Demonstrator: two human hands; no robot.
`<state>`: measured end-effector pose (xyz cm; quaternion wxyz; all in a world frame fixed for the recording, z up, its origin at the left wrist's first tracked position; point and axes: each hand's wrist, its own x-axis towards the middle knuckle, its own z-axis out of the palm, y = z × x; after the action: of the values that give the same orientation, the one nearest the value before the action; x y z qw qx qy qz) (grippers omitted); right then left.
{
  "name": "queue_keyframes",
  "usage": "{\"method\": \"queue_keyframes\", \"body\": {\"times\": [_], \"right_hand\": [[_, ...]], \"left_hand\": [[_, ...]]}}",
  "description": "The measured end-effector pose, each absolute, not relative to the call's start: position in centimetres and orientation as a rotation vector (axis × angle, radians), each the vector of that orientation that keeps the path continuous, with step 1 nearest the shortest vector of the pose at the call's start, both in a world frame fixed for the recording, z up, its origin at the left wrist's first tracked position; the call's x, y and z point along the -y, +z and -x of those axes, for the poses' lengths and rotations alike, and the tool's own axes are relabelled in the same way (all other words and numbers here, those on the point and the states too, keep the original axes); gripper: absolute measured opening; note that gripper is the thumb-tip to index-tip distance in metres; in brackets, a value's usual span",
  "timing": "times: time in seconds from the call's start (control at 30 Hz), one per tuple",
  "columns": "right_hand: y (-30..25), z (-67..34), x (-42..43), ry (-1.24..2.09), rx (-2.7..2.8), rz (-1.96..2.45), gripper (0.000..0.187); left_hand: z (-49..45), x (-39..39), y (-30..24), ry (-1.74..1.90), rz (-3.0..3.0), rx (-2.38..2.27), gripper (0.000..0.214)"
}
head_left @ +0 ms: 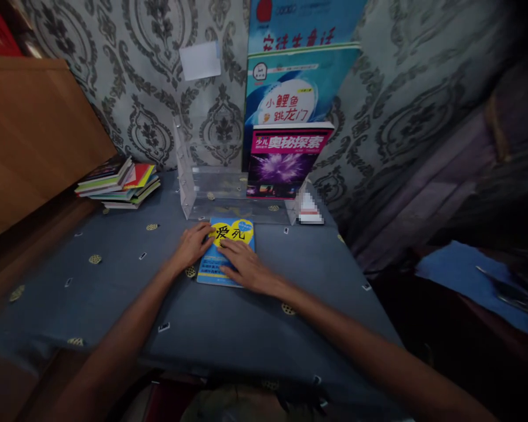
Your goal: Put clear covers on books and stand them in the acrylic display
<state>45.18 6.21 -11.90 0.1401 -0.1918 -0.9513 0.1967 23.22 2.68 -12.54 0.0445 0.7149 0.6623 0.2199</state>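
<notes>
A blue and yellow book (212, 265) with large black characters lies flat on the cloth-covered table, cover up. My left hand (195, 244) rests at its left edge, fingers stretched toward the cover. Across the lower right of the cover lies my right hand (247, 266), its fingers spread and flat, hiding part of the print. Just behind the book stands a clear plastic rack (185, 170). On its right side it holds a pink and purple book (286, 161), with a teal book (303, 73) and a blue book (310, 26) higher behind.
A pile of books (121, 184) sits on the table (114, 293) at the back left, beside a brown wooden panel (39, 135). A small pixelated item (310, 208) stands right of the rack. Patterned wallpaper (149, 76) rises behind, with a white paper (200, 61) before it.
</notes>
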Motion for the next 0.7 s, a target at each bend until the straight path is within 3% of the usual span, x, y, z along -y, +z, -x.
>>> {"method": "queue_keyframes", "body": {"times": [0.23,0.7], "right_hand": [[-12.3,-45.7,-11.2,0.416,2.626,1.044,0.049],[-13.5,-47.4,-9.5,0.370,2.681,0.998,0.059]], "left_hand": [[-23.6,-2.4,-12.6,0.646,-2.209,-2.042,0.033],[-23.8,-2.4,-12.8,0.688,-2.223,-2.040,0.035]]}}
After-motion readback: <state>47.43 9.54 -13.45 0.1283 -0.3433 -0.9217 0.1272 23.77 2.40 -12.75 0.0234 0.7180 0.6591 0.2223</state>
